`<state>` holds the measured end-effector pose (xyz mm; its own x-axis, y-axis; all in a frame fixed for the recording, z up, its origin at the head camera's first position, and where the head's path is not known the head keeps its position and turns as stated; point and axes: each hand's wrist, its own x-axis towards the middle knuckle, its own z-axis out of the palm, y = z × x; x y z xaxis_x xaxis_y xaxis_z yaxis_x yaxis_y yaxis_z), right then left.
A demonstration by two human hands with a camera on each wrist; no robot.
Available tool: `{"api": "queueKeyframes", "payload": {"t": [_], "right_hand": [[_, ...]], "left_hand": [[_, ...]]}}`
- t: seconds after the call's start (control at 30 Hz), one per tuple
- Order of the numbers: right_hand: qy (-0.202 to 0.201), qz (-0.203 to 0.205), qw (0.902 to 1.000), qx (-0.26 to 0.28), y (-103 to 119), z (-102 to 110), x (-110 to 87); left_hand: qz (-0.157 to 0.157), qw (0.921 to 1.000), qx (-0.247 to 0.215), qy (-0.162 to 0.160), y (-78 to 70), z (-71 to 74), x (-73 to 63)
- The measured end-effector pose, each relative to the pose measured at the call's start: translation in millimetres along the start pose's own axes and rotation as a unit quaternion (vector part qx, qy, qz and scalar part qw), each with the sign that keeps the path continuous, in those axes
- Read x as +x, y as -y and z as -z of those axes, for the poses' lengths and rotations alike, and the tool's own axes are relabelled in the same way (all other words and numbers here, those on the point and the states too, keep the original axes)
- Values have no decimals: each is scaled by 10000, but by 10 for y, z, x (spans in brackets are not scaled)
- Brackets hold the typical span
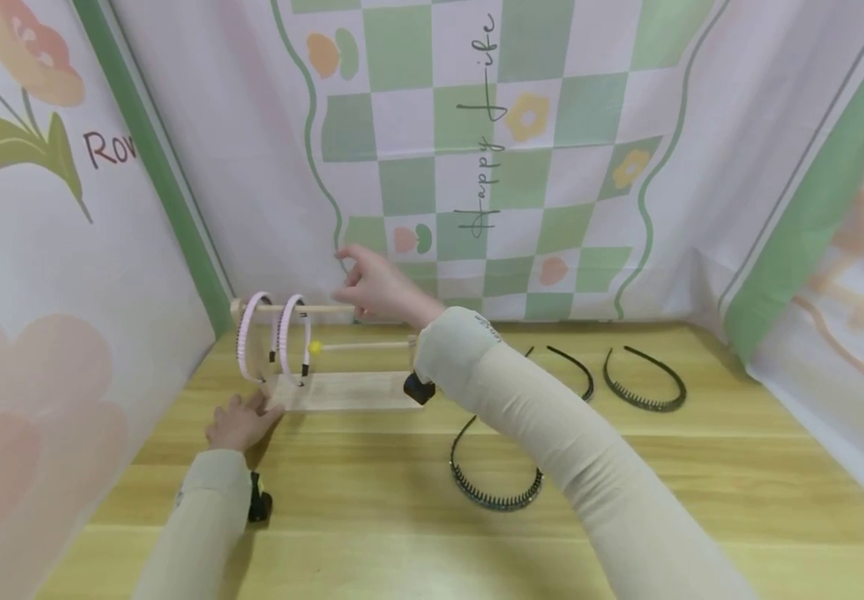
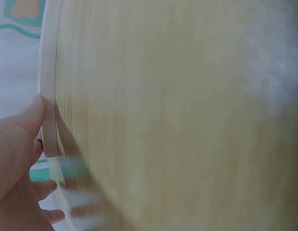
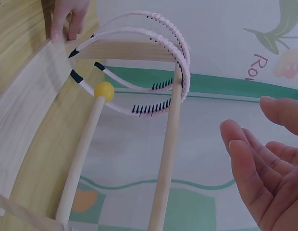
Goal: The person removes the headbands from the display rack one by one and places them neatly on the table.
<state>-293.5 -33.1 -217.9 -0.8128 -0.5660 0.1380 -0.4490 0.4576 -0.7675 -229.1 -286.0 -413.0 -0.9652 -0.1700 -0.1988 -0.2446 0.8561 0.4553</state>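
Note:
A wooden headband rack (image 1: 357, 392) stands at the table's left, with two pale pink headbands (image 1: 289, 333) hanging from its upper rod. My left hand (image 1: 240, 423) holds the left end of its base, the thumb against the board's edge in the left wrist view. Above the upper rod's right part is my right hand (image 1: 382, 287). Its thumb and fingers are apart with nothing between them, as the right wrist view shows. A yellow ball (image 3: 104, 91) caps the lower rod. The pink headbands have dark tips and rows of dark teeth inside.
To the right on the wooden table (image 1: 372, 533) lie black toothed headbands: one at the front (image 1: 497, 500), one at the far right (image 1: 645, 400), and another (image 1: 574, 362) partly behind my right sleeve. Printed cloth (image 1: 461, 183) hangs behind the table and at both sides.

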Motion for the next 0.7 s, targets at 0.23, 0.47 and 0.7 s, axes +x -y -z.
{"api": "queueKeyframes", "payload": {"t": [0.23,0.47,0.7], "right_hand": [[-49,123,9999,56,-13,-148,120],[-27,151,9995,277,-32,-286,169],[100,-59,9979,643,-65,-479,207]], "left_hand": [[74,10000,14,14,7,-17,8],[38,10000,-10,-2,22,-30,29],[26,10000,-40,-1,15,-21,17]]}}
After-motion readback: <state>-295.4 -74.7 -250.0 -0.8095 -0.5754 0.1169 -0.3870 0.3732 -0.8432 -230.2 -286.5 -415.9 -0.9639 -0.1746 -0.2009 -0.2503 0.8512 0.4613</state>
